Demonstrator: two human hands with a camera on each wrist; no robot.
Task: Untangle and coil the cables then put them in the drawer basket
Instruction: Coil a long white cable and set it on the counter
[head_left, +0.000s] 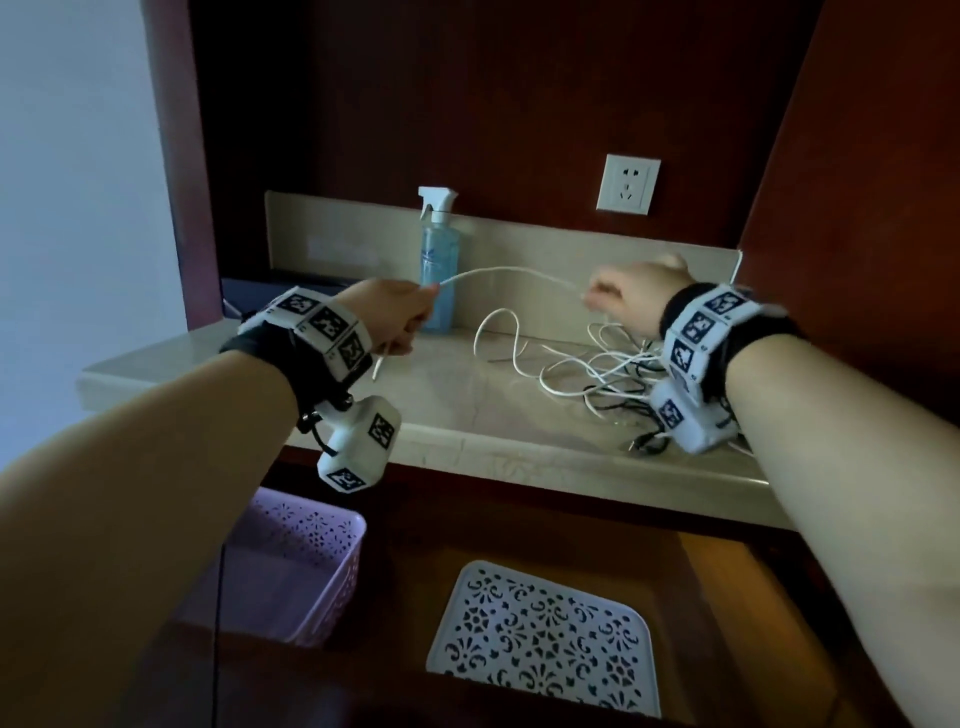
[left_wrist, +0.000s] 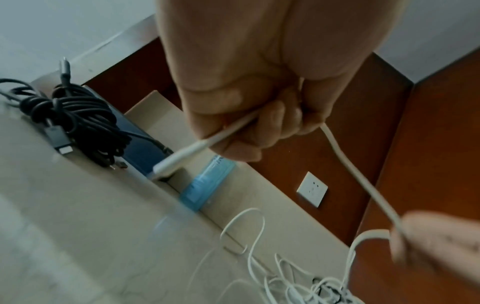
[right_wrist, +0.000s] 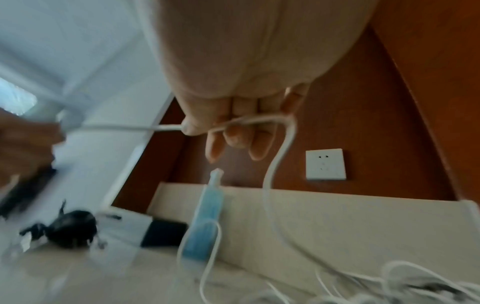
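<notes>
A white cable (head_left: 511, 271) stretches in a shallow arc between both hands above the counter. My left hand (head_left: 397, 317) grips it near its end, and the white plug (left_wrist: 179, 157) sticks out below the fist. My right hand (head_left: 618, 301) pinches the same white cable (right_wrist: 249, 121), which drops from the fingers to a tangle of white and black cables (head_left: 597, 374) on the counter. A coiled black cable (left_wrist: 78, 121) lies at the counter's left end. A white patterned basket (head_left: 545, 639) sits in the open drawer below.
A blue spray bottle (head_left: 439, 260) stands against the backsplash between the hands. A wall socket (head_left: 627, 183) is on the wood panel behind. A lilac basket (head_left: 306, 561) stands lower left. A dark flat object (right_wrist: 163, 232) lies at the counter's back left.
</notes>
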